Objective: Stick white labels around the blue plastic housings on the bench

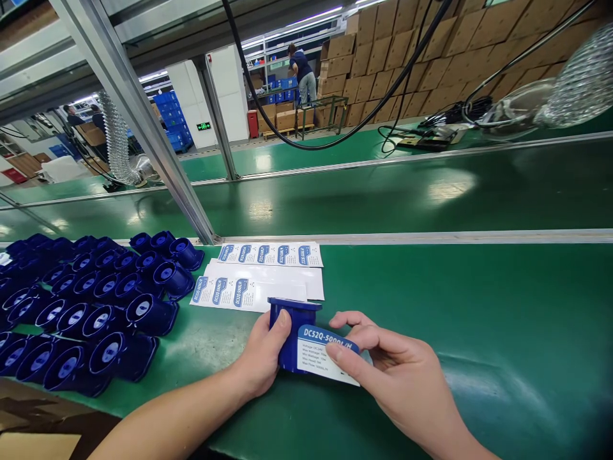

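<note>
My left hand (265, 348) is closed round a dark blue plastic housing (288, 348), thumb on its near face and flange at the top. Between the thumb and fingers of my right hand (395, 364) is a white and blue label (318, 355) printed "DC52Q-5000L/H". The label's left end lies against the housing's face, while its right end stands off toward my right fingers. Whether the left end is stuck down I cannot tell. Just beyond my left hand lie white label sheets (272, 294), some with several printed labels on them.
Rows of dark blue housings (148, 313) cover the bench's left side. A metal post (143, 121) rises behind them. Past a metal rail runs a green conveyor belt (359, 198). A black cable (306, 147) hangs overhead. Stacked cartons (407, 57) and a person (301, 73) are in the background.
</note>
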`<state>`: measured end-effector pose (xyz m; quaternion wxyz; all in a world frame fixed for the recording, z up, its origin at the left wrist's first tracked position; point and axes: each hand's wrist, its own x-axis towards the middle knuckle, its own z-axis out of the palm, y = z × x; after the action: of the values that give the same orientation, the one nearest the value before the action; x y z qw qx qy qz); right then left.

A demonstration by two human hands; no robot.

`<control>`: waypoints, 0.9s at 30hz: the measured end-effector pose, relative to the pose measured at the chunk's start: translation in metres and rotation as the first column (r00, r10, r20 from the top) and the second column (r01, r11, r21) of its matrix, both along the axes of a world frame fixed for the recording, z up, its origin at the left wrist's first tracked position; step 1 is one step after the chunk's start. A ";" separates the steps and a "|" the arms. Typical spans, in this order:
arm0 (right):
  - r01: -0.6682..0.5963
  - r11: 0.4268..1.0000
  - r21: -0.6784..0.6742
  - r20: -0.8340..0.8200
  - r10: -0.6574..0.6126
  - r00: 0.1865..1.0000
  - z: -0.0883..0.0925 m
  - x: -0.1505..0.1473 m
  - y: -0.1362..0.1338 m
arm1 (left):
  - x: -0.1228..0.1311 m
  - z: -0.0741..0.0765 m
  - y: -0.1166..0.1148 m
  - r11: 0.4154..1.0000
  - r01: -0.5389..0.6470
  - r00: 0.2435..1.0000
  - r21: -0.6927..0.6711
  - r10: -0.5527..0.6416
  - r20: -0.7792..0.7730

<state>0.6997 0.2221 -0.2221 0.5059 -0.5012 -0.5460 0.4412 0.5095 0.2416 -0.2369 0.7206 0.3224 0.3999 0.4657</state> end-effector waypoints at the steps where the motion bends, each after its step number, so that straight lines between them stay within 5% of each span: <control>1: 0.005 1.000 0.000 -0.001 -0.005 1.000 0.000 -0.001 0.000 | 0.000 0.001 0.000 1.000 -0.003 1.000 -0.001 0.003 -0.001; 27: 0.001 1.000 -0.014 0.014 -0.001 1.000 -0.003 0.002 0.000 | -0.001 0.001 0.001 1.000 0.003 1.000 -0.001 -0.003 -0.001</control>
<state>0.7014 0.2223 -0.2254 0.4987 -0.5081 -0.5461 0.4413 0.5090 0.2422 -0.2364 0.7213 0.3228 0.4002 0.4641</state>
